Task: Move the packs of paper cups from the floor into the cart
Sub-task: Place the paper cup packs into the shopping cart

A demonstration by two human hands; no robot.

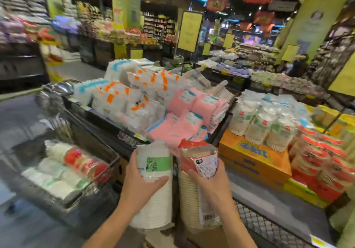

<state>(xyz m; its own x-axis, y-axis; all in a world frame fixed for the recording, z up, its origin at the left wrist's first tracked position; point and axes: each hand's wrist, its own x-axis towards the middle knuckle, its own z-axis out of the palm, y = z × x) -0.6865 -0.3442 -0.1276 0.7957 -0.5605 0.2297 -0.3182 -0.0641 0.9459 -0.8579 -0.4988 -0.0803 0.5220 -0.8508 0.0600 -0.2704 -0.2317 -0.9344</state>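
White pack of paper cups is in my left hand, fingers curled round it; my right hand wraps the brown pack the same way.

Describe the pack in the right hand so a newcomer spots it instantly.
Find the pink packs heaped on the centre display. Just below them, two hands each hold up a tall sleeve of cups. The right hand grips the red-topped pack: beige cups, white printed label; the left hand holds a white pack with a green band.
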